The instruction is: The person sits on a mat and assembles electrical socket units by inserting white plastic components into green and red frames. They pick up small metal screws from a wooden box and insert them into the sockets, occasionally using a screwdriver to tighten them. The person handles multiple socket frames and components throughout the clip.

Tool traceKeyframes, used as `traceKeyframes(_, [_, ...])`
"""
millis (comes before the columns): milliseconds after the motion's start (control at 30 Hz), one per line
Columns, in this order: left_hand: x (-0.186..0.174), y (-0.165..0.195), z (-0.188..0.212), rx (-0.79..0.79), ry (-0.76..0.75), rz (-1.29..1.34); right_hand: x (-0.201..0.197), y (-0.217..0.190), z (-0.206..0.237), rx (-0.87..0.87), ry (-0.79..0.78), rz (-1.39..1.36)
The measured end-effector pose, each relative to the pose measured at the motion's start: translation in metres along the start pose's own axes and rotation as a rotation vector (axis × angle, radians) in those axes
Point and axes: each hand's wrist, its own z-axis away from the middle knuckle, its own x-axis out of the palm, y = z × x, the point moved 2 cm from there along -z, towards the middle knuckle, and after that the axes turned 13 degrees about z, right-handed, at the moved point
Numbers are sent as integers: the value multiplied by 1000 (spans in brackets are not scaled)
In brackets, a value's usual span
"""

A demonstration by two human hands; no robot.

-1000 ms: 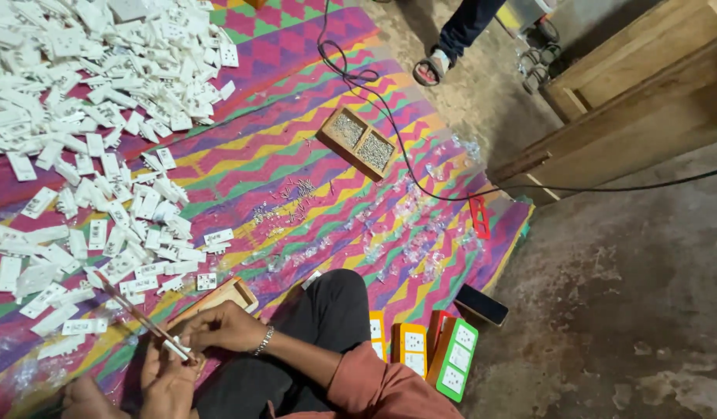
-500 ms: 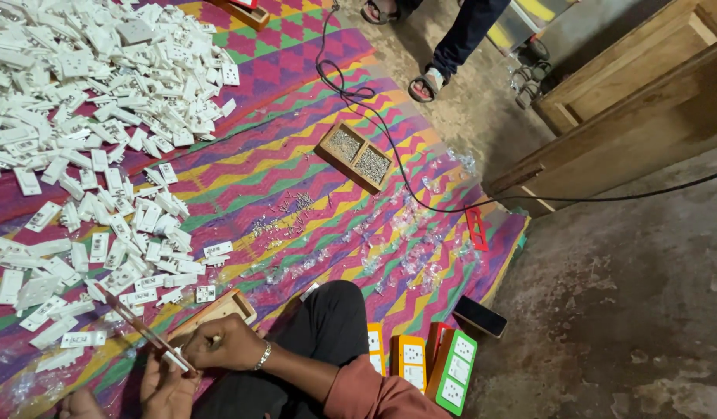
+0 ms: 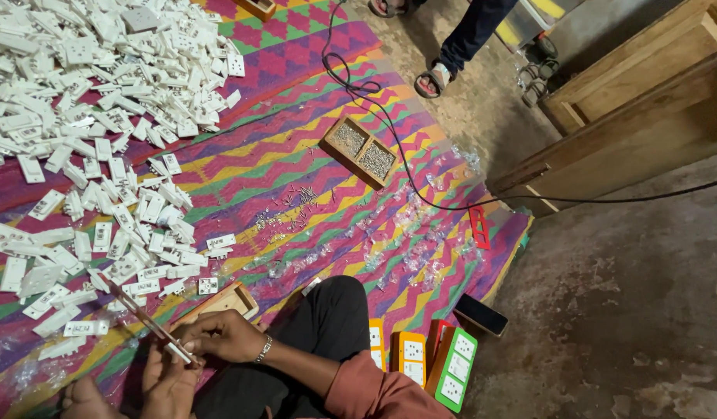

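Right hand (image 3: 222, 335) and left hand (image 3: 168, 380) pinch one screwdriver (image 3: 145, 320), perhaps one white part (image 3: 180, 353); one two-compartment tray (image 3: 358, 151).

Both hands meet low in the lap, right hand (image 3: 222, 335) over left hand (image 3: 168, 380) (fingers pinched together).

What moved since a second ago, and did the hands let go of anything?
Little changed. The other person's sandaled foot stepped nearer the mat's edge. The right hand and left hand still hold the small white part with the screwdriver on it; nothing was let go. The white switch plates, screw tray and cable stayed put.
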Motion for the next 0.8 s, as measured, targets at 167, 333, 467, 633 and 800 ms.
traceKeyframes(167, [-1,-1,1,19,-7,-16,2,4,-1,-42,19,-18])
traceKeyframes(333, [0,2,0,-8,-30,27,6,-2,0,-77,78,44])
traceKeyframes(467, [1,9,4,40,-44,67,8,-13,2,-172,166,146])
traceKeyframes(633, [-2,21,13,199,-4,48,12,-18,3,-121,178,220])
traceKeyframes(800, [-3,21,15,258,8,47,22,-12,3,-70,190,75])
